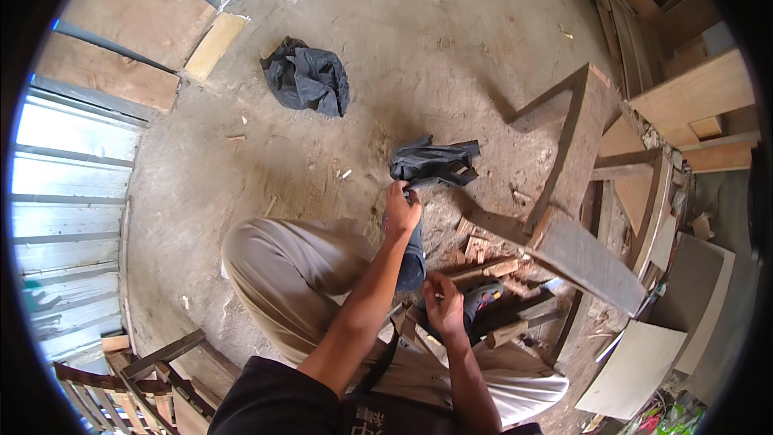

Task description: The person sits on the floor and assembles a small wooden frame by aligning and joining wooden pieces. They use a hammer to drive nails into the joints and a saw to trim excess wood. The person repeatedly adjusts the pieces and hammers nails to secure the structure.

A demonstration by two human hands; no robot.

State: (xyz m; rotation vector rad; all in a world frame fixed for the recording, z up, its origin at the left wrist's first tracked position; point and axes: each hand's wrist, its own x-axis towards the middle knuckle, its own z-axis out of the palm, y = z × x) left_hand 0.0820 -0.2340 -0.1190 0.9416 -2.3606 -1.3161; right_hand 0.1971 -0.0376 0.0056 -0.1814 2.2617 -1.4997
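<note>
My left hand (402, 209) reaches forward with its fingers pinched at the near edge of a crumpled black plastic bag (433, 163). What lies between the fingertips is too small to make out. A dark blue, cloth-like piece (412, 267) runs beneath that hand, back towards me. By its near end is my right hand (444, 304), fingers curled together and their contents hidden. Just right of the right hand shows a dark shoe (481, 300) with bright accents. Farther off to the left, a second crumpled black plastic bag (306, 78) lies on the floor.
A worn wooden bench or trestle (566, 153) stands close on my right, its leg near the plastic. Broken wood pieces (477, 250) lie under it. Wooden slats (161, 387) are behind left; boards (632, 366) lean at right. The floor (435, 24) is dusty.
</note>
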